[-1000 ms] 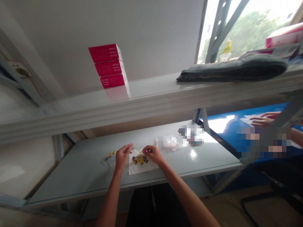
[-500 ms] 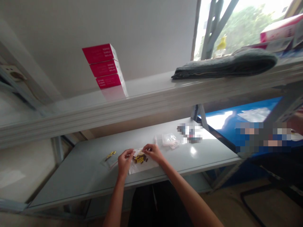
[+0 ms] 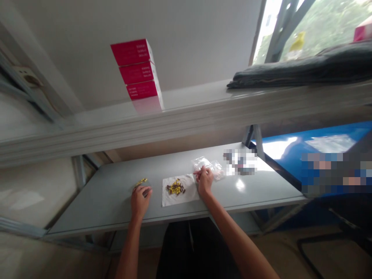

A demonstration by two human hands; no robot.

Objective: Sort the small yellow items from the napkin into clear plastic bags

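Observation:
A white paper sheet (image 3: 186,195) lies on the grey table (image 3: 110,201) with a small pile of yellow and dark pieces (image 3: 176,188) on it. Left of the sheet, my left hand (image 3: 140,198) rests with bent fingers on a small clear bag of yellow pieces (image 3: 142,181). On the other side of the sheet, my right hand (image 3: 205,181) pinches the edge of a thin clear bag with a red strip (image 3: 197,172). More clear bags (image 3: 203,162) lie just beyond that hand.
A long white shelf (image 3: 186,120) overhangs the table, carrying three stacked pink boxes (image 3: 136,69) and a folded dark cloth (image 3: 290,73). A metal post (image 3: 252,135) stands at the table's right end, with a blue surface (image 3: 285,151) beyond it.
Both hands have left the pile on the paper. The left went left onto the bag of yellow pieces; the right went right to the clear bags. The view shifted slightly.

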